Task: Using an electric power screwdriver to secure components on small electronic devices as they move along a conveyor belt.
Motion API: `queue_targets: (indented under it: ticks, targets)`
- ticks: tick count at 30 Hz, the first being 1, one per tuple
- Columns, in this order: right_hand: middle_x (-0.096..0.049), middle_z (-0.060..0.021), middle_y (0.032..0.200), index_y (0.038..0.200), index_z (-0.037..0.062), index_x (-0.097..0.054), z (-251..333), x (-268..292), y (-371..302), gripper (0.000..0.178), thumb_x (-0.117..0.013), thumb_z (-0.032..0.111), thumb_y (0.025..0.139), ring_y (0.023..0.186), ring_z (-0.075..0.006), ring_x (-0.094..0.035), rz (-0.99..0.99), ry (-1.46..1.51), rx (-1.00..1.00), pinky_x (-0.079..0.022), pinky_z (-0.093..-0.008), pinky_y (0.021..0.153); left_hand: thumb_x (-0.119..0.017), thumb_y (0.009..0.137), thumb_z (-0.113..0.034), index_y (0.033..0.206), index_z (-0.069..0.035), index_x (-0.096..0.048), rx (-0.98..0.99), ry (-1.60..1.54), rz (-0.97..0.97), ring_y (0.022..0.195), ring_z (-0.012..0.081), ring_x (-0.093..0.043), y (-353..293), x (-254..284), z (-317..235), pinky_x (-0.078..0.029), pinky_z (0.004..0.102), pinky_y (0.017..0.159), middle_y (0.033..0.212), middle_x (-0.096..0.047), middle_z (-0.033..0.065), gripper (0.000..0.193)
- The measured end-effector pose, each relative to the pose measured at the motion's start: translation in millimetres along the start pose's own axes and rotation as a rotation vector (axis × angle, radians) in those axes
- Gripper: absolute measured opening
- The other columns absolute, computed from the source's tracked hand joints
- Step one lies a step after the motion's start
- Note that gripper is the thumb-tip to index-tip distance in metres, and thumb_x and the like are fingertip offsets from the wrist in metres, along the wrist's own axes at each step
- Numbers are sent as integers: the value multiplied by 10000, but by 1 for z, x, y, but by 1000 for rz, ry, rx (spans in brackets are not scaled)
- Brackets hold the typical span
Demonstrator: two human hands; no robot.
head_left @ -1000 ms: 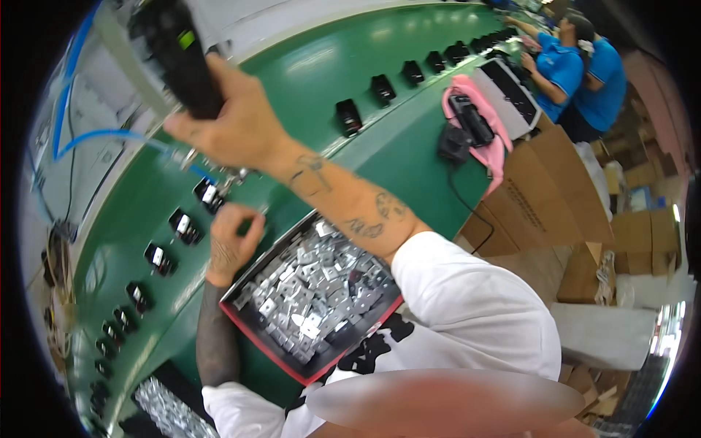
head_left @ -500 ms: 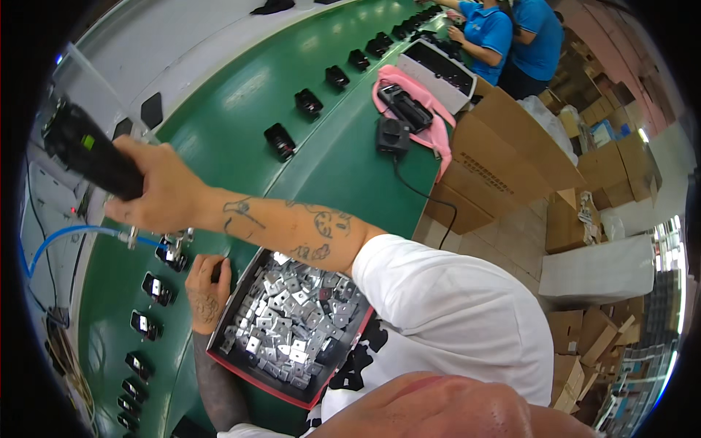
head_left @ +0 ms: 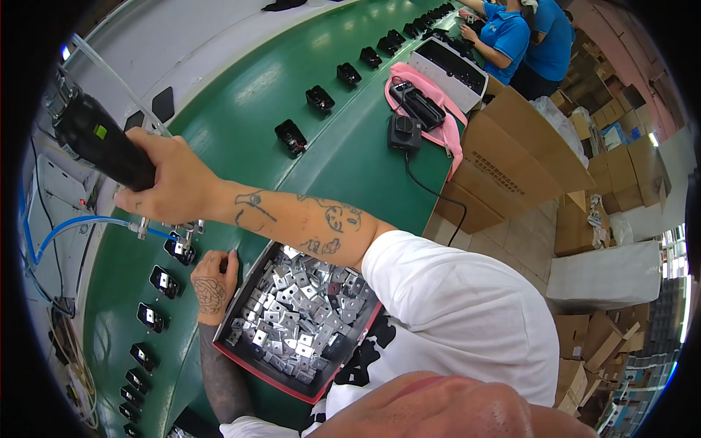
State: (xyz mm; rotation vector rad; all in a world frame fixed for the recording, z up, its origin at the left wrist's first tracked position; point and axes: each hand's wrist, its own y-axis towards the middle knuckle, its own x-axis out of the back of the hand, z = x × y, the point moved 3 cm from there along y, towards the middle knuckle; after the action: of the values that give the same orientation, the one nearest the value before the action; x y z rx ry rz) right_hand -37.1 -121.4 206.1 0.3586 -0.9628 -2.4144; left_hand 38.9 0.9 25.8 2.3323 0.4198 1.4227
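Driver [head_left: 102, 139], black: gripped in the right hand [head_left: 172, 179], fingers wrapped round its body, near a black housing [head_left: 179, 250]. Left hand [head_left: 212, 288]: loosely curled beside the tray [head_left: 264, 374] of clips [head_left: 303, 321]; whether anything is held cannot be told.

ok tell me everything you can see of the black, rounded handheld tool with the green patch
The black, rounded handheld tool has a plastic-looking body with a small bright green patch and a greyish top. At the left of the view, it slants from upper left to lower right. The right hand grips its lower part and hides that end.
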Motion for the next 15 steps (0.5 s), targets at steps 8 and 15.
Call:
queue_targets:
  ticks: [8, 15]
  targets:
    - [-566, -12, 682, 945, 79, -566, 1, 0, 3, 291, -718, 95, 697, 552, -164, -469, 7, 30, -8, -426, -288, 563, -684, 856, -122, 755, -52, -608, -4, 11, 16, 547, 229, -511, 4, 3, -2, -428, 318, 539, 678, -563, 56, 144]
    - [-559, -10, 682, 937, 83, -563, 1, 0, 3, 284, -719, 96, 700, 556, -159, -464, 18, 33, -37, -423, -282, 567, -679, 856, -95, 765, -42, -613, -10, -47, 13, 548, 225, -498, 5, 7, -7, -424, 314, 538, 684, -555, 62, 124]
